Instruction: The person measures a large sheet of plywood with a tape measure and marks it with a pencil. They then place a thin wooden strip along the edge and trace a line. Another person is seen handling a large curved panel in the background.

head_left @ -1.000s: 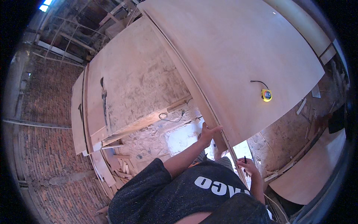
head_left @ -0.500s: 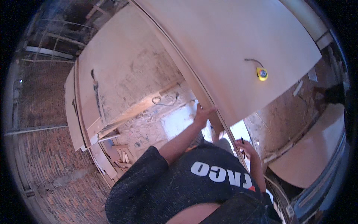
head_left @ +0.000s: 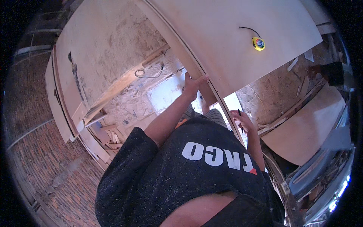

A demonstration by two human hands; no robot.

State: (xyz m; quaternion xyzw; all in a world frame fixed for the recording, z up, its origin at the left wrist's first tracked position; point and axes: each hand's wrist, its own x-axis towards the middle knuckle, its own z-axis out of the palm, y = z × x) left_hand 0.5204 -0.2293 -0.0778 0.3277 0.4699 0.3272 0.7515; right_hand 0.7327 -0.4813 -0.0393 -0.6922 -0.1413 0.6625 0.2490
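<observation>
A long, narrow wooden board (head_left: pixel 206 92) runs slantwise in front of me, along the edge of a large pale wood sheet (head_left: pixel 227 49). My left hand (head_left: pixel 191 86) grips this board near its lower part, with the thumb and a finger spread across its edge. On the other side of the board, my right hand (head_left: pixel 245 123) is closed round a slim black pen (head_left: pixel 239 112), close to the board's near end. Part of the right hand's grip is hidden. A yellow tape measure (head_left: pixel 258 44) with a dark strap lies on the pale sheet.
To the left stands a dusty wooden bench top (head_left: pixel 109 49) with a dark-handled tool (head_left: pixel 74 70) on it. A looped cord (head_left: pixel 140 73) lies beyond its edge. Wood scraps (head_left: pixel 111 136) are on the floor at left. Another person's dark sleeve (head_left: pixel 332 73) shows at far right, above a curved panel (head_left: pixel 306 125).
The whole view has shifted, so boards, tape measure and hands sit higher and slightly further left in the picture. Both hands keep the same holds on the board and pen.
</observation>
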